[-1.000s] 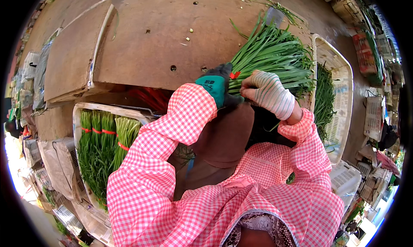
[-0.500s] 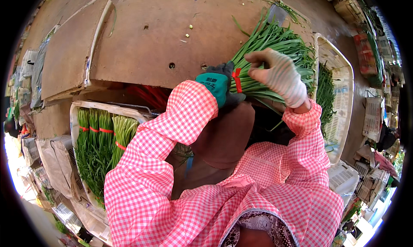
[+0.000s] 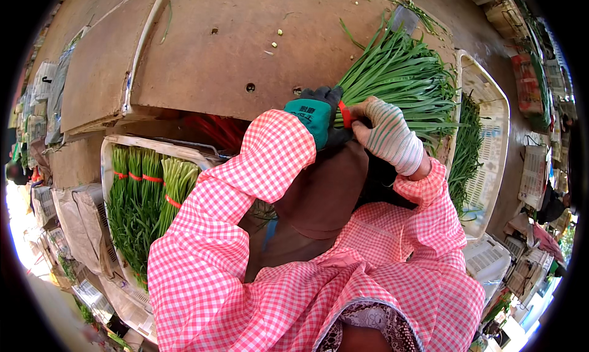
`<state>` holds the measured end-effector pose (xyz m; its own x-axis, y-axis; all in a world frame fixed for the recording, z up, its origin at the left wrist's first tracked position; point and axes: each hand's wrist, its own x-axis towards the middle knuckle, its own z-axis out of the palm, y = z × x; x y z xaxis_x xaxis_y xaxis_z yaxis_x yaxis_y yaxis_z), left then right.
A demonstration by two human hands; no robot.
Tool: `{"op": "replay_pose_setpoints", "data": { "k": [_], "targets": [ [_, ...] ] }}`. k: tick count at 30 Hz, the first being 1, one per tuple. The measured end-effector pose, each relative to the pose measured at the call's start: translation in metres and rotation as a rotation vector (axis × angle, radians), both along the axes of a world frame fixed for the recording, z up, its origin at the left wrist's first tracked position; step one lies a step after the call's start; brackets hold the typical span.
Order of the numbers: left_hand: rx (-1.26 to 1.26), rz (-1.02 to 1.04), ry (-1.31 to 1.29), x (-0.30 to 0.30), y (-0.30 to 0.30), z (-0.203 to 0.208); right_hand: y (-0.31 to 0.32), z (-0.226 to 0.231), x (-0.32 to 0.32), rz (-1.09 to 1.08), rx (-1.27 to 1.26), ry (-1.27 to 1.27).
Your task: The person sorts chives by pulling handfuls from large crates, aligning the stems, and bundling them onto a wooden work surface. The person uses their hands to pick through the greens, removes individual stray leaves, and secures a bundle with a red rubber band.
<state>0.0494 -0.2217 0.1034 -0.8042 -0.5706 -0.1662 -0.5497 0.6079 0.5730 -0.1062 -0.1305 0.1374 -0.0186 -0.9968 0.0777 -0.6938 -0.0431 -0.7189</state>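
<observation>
A bunch of long, flat green leaves that look like garlic chives [image 3: 402,76] lies fanned out at the right end of the table. My left hand [image 3: 313,116], in a teal and dark glove, is closed around its stalk end. Around the stalks, just beside that glove, runs a red band [image 3: 345,114]. My right hand [image 3: 389,137] wears a white glove with green stripes, its fingertips bare. Thumb and forefinger are pinched together at the band. The stalk ends are hidden by my left glove.
A brown tabletop [image 3: 202,64] stretches ahead, with a raised board [image 3: 104,64] at its left. On my left a white crate [image 3: 184,148] holds several red-banded bunches. Another pale crate [image 3: 491,137], with loose greens [image 3: 466,149], stands right of the table. Red strips [image 3: 215,130] show under the table edge.
My right hand has come down and left from above the leaves to the red band, its fingers closing there. My left hand keeps its grip on the stalks.
</observation>
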Motion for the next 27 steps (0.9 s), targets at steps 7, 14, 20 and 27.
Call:
{"op": "replay_pose_setpoints", "data": {
  "k": [7,14,20,27],
  "targets": [
    [-0.035,-0.008,-0.031,-0.003,0.000,-0.005,-0.012,0.014,0.005,-0.114,0.305,0.074],
    [-0.048,0.017,0.006,-0.003,0.003,-0.008,-0.027,0.027,0.003,0.073,0.298,0.251],
    [-0.020,0.004,0.012,0.000,0.001,-0.005,-0.025,0.018,0.002,0.149,0.164,0.248],
    [-0.046,-0.034,0.055,0.002,0.002,-0.020,-0.031,0.014,0.013,0.092,-0.012,0.234]
  ]
}}
